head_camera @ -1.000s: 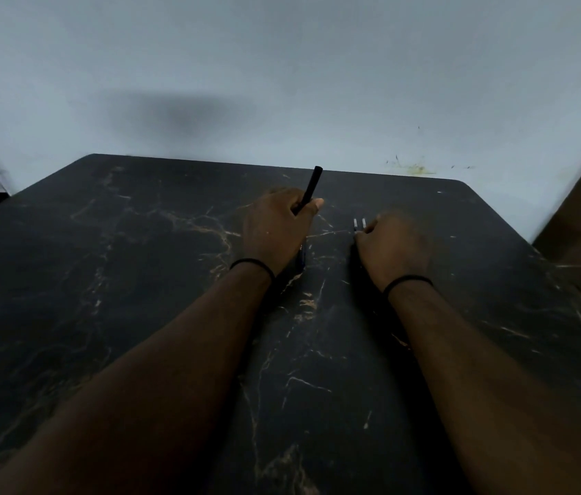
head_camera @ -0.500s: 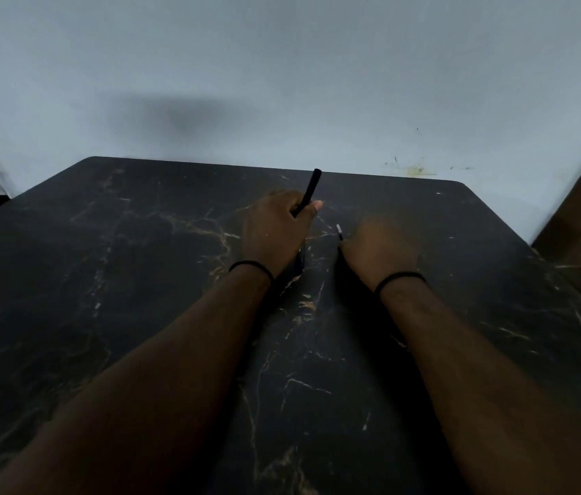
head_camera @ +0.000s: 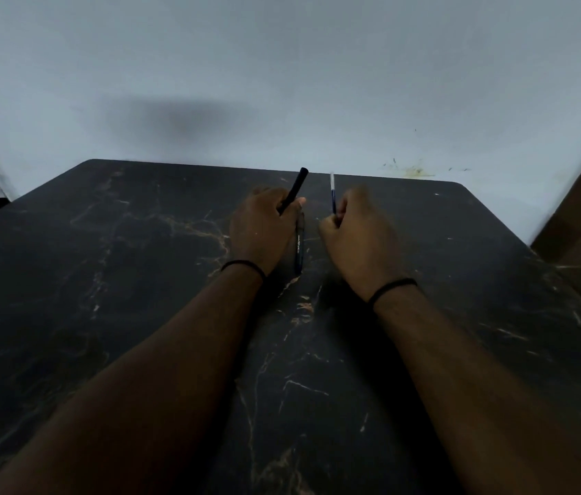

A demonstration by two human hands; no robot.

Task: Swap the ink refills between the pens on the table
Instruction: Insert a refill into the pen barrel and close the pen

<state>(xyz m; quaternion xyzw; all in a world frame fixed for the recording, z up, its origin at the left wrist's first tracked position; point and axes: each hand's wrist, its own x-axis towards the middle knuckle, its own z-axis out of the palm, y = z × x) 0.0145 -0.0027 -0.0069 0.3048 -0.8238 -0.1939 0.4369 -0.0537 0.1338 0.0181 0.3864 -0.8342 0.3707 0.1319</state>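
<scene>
Two bare forearms reach forward from the bottom edge over a black marble-patterned table point(head_camera: 139, 280), each wrist wearing a thin black band.

Just beyond the wrists, a dark pen barrel point(head_camera: 299, 246) with pale lettering lies flat on the table between the hands, right beside the left hand.

The left hand point(head_camera: 264, 228) curls its fingers and thumb round a black pen barrel point(head_camera: 294, 191), holding it tilted up and away. This grip and angle look the same as half a second ago.

The right hand point(head_camera: 360, 237) has changed. A second ago it lay low on the table with two small pale tips just beyond its knuckles. Now it is raised and pinches a thin ink refill point(head_camera: 333, 192) between curled fingertips and thumb, blue low down and pale at the top, pointing nearly upright. The refill is slightly blurred.

The refill stands near the black barrel but apart from it. This suggests the person is about to feed it into that barrel, so one half of the swap is probably under way.

Behind the table rises a pale wall with a few small stains.
</scene>
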